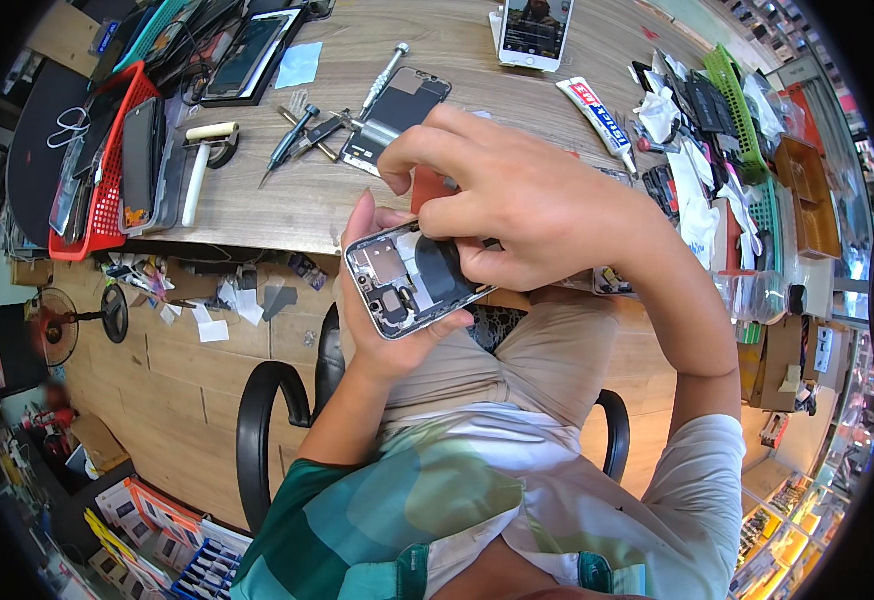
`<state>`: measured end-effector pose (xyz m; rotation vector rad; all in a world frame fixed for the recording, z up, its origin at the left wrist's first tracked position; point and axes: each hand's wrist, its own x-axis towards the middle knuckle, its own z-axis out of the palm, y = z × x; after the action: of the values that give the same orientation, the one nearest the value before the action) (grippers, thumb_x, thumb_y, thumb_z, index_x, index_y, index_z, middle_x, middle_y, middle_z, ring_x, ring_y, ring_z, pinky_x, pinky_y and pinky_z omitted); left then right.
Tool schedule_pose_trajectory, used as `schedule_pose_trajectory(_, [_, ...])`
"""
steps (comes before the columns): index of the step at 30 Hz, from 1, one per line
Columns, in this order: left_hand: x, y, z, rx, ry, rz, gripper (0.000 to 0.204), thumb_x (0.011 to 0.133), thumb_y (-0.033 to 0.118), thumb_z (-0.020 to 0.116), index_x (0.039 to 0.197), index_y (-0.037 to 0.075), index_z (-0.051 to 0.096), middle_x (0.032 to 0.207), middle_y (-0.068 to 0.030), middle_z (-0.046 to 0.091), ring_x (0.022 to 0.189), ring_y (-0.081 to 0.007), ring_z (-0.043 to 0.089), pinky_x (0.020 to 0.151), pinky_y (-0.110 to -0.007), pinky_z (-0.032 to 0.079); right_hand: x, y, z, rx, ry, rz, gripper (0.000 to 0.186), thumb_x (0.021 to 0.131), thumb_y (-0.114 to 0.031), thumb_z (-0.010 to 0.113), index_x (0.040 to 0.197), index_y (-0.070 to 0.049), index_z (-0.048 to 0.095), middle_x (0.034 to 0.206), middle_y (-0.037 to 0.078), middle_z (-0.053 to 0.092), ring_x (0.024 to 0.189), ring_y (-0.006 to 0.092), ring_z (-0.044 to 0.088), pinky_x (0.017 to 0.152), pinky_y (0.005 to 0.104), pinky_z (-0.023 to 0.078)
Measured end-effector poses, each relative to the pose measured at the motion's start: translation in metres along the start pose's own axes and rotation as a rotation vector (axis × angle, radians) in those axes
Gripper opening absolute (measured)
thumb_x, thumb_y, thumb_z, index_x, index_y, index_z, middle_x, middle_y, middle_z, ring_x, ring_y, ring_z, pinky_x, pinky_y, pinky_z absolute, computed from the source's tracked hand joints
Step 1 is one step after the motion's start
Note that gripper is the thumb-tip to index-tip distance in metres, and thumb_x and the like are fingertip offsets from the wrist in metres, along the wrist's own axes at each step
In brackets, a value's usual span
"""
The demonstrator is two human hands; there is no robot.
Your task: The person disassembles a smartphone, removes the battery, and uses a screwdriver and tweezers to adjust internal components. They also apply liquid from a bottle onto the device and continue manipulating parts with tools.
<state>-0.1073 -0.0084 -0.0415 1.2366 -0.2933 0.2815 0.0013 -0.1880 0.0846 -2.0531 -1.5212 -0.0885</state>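
Cradling an opened, silver-rimmed smartphone body point(420, 280), its inner parts point(385, 262) exposed, the left hand point(382, 348) curls around its sides above a beige-trousered lap point(487, 372). The right hand point(517, 200) arches over it, fingers bent and partly closed; whether they pinch anything, I cannot tell. Should pressure from above overcome the left grip, the phone could drop.

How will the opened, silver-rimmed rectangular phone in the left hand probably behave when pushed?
The opened, silver-rimmed rectangular phone looks stiff because of its surrounding rim. Its uncovered inner parts are probably fragile under pressure. Being flat, it would likely slide rather than roll.
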Motion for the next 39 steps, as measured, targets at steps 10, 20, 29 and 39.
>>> schedule_pose_trajectory(10, [0.002,0.002,0.001,0.004,-0.014,0.018,0.135,0.074,0.029,0.103,0.168,-0.006,0.012,0.146,-0.0165,0.046,0.137,-0.0331,0.058,0.116,-0.045,0.05,-0.015,0.002,-0.005,0.095,-0.01,0.055,0.013,0.069,-0.003,0.071,0.081,-0.003,0.065,0.122,0.012,0.057,0.108,0.0316,0.057,0.084,0.0425,0.051])
schedule_pose_trajectory(20, [0.004,0.0,-0.005,0.051,-0.062,0.042,0.133,0.076,0.027,0.101,0.168,-0.006,0.011,0.142,-0.017,0.046,0.139,-0.0358,0.058,0.118,-0.046,0.049,-0.023,0.001,-0.008,0.13,0.029,0.066,0.016,0.072,-0.004,0.073,0.086,-0.003,0.067,0.126,0.015,0.057,0.113,0.0346,0.057,0.091,0.0422,0.051])
schedule_pose_trajectory(29, [0.007,0.002,-0.001,-0.003,-0.069,0.059,0.134,0.075,0.024,0.101,0.169,-0.005,0.011,0.14,-0.0172,0.048,0.14,-0.0376,0.058,0.119,-0.048,0.048,-0.024,0.002,-0.008,0.125,0.038,0.084,0.018,0.072,-0.003,0.073,0.09,-0.002,0.069,0.129,0.015,0.058,0.114,0.0356,0.057,0.093,0.043,0.052])
schedule_pose_trajectory(39, [0.006,0.003,0.006,-0.102,-0.011,0.013,0.133,0.075,0.025,0.101,0.169,-0.004,0.012,0.14,-0.0164,0.047,0.14,-0.0391,0.058,0.12,-0.051,0.047,-0.043,0.004,-0.007,0.174,0.073,0.155,0.015,0.075,-0.003,0.074,0.088,-0.004,0.068,0.129,0.016,0.057,0.115,0.0353,0.058,0.093,0.0419,0.053])
